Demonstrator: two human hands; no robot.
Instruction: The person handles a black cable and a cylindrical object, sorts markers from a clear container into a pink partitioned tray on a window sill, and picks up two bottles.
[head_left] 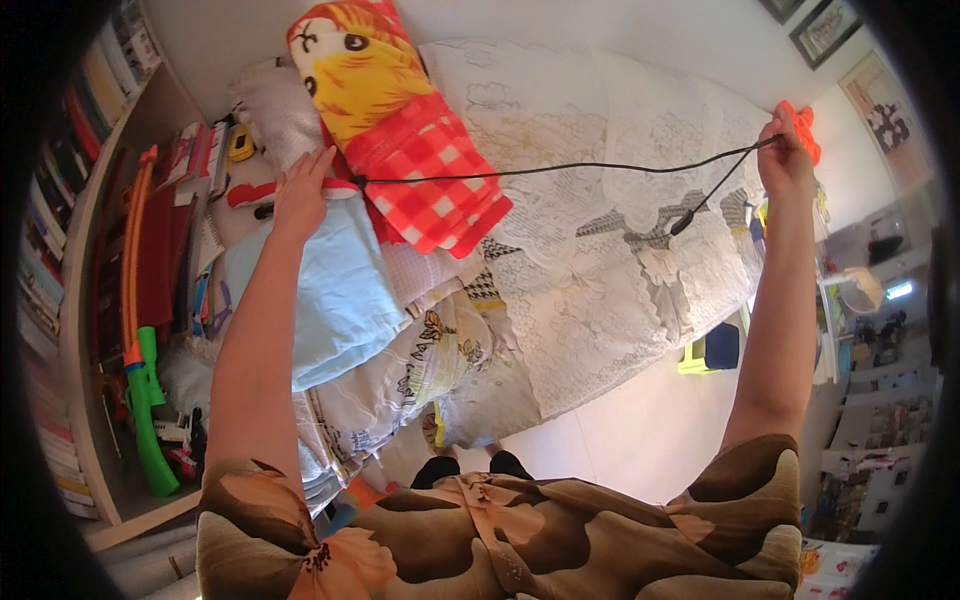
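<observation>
My left hand [303,195] is closed around a slim red-and-white corded appliance [250,194], over the light blue folded cloth. The hand covers its middle, so its exact kind is unclear. From its right end a black power cord [590,167] stretches across the bed. Raised at the far right, my right hand [786,165] pinches this cord between its fingers. Past the pinch, the cord's loose end doubles back, and its black plug end [683,222] hangs over the white lace bedspread [590,110].
A red checked blanket with a yellow animal print [425,150] lies near the cord. Light blue cloth [345,290] and patterned bedding [430,350] are below it. Bookshelf [80,330] with an orange-green toy gun [143,400] at left; lime stool [700,358] at right.
</observation>
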